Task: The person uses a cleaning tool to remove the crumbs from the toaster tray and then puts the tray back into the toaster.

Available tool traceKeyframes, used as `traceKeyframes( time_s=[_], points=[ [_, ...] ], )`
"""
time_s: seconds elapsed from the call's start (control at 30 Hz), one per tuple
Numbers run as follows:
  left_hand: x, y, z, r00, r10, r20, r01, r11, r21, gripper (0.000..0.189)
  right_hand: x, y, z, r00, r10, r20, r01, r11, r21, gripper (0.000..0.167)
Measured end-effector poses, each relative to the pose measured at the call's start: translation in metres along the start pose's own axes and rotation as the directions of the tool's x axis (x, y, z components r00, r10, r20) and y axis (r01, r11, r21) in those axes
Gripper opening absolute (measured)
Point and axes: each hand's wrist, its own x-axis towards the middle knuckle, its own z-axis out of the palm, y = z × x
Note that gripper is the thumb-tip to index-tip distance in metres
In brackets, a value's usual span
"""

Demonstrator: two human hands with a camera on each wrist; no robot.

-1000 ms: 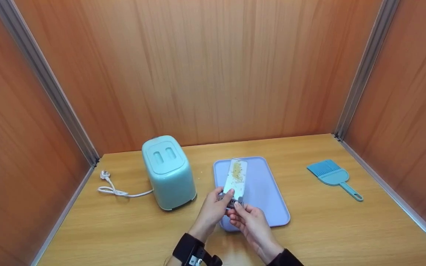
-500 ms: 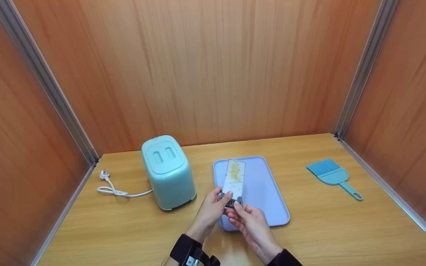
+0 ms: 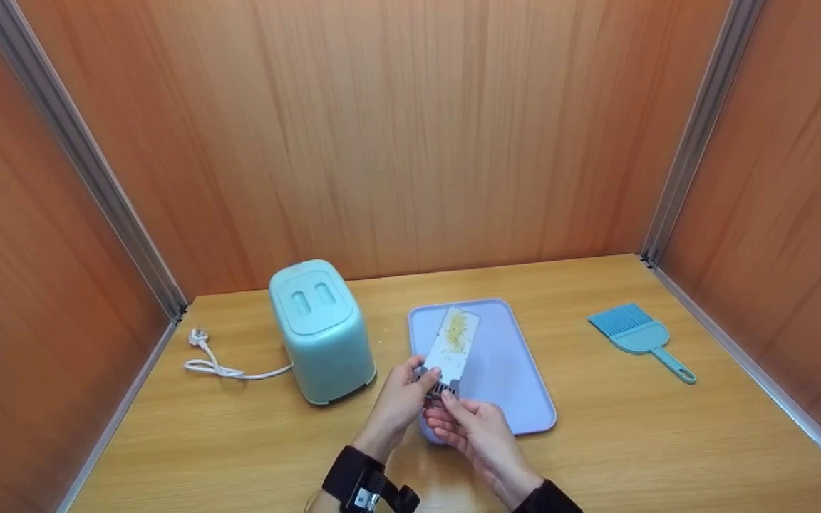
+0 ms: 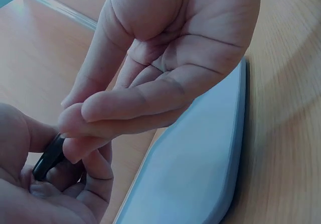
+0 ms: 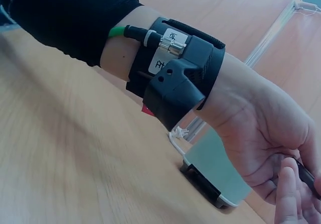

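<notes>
- Lilac tray point(image 3: 517, 385) is lying flat on the wood-look worktop point(image 3: 624, 442).
- White flat panel point(image 3: 441, 360) w/ dark slotted end point(image 3: 444, 389) is overlapping tray's L half in head view, slanting a bit, far end reaching nearly to tray's far rim; can't tell if it's touching tray.
- Yellowish crumbs point(image 3: 457, 329) are sitting on panel's upper face, mostly twd tray's far rim.
- L grip point(image 3: 398, 399) is pinching panel's dark end at tray's near L side, thumb on top.
- R grip point(image 3: 483, 433) is pinching same end's near edge at tray's near side, thumb up top, fingers curling under.
- Mint toaster point(image 3: 332, 356) is standing upright L of tray, apart from it.
- White cord point(image 3: 219, 369) is running from toaster, looping farther L of tray, ending in a plug point(image 3: 198, 336).
- Blue brush point(image 3: 642, 338) is lying well R of tray, bristles nearer tray, handle angling away.
- Black strap point(image 3: 353, 472) w/ device is wrapping L wrist, near side of tray.
</notes>
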Motion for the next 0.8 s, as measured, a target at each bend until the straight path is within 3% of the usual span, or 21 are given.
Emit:
traceKeyframes(
  time_s=[0.17,0.33,0.57,0.8],
  points=[
    [-0.001,0.003,-0.007,1.000,-0.018,0.021,0.018,1.000,0.006,0.038,-0.002,-0.001,-0.003,0.998,0.014,0.053,-0.011,0.999,-0.051,0.044],
    [0.000,0.006,-0.016,0.995,-0.060,0.075,0.064,0.997,-0.053,0.048,-0.006,-0.005,-0.012,0.996,0.030,0.088,-0.020,0.993,-0.117,0.040],
    [0.003,0.012,-0.025,0.983,-0.124,0.138,0.137,0.987,-0.085,0.053,-0.008,-0.015,-0.033,0.995,0.070,0.074,-0.058,0.986,-0.156,0.038],
    [0.005,0.016,-0.027,0.977,-0.166,0.134,0.176,0.982,-0.065,0.057,-0.009,-0.031,-0.057,0.996,0.083,0.025,-0.077,0.980,-0.184,0.030]
  ],
)
